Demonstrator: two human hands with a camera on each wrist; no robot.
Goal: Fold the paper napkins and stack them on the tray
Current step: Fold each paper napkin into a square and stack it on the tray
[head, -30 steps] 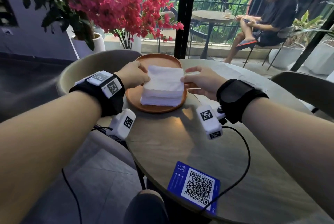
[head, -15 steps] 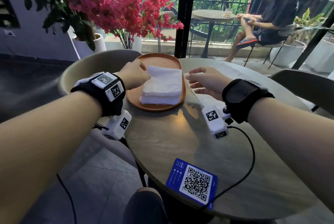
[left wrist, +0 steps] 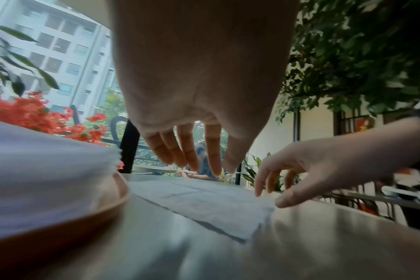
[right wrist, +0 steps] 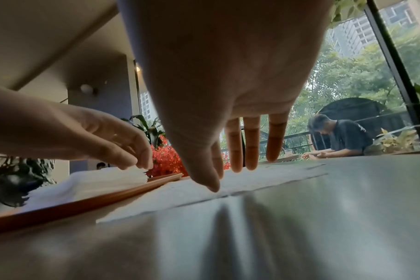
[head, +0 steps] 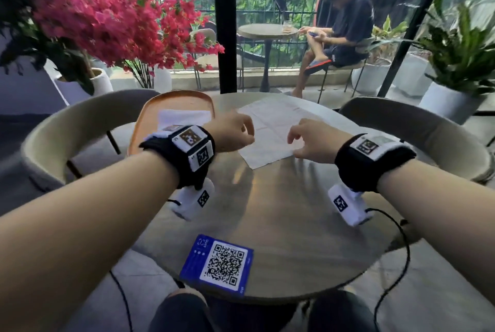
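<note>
A stack of folded white napkins (head: 184, 117) lies on the round orange tray (head: 150, 115) at the table's back left, partly hidden behind my left wrist. One unfolded white napkin (head: 270, 128) lies flat on the table to the right of the tray. My left hand (head: 241, 133) hovers over this napkin's left edge, fingers hanging relaxed and holding nothing. My right hand (head: 297, 141) is at its near right edge, fingers pointing down. In the right wrist view the thumb tip (right wrist: 211, 187) reaches the flat napkin (right wrist: 264, 178); nothing is gripped.
A blue QR-code card (head: 218, 262) lies near the table's front edge. Curved chairs (head: 80, 123) flank the round table (head: 281, 224) on both sides. A pink flowering plant (head: 107, 16) stands behind the tray. A person (head: 345, 26) sits at another table beyond.
Both hands let go of the napkin stack on the tray and moved right, to the flat napkin on the table. The stack stays on the tray.
</note>
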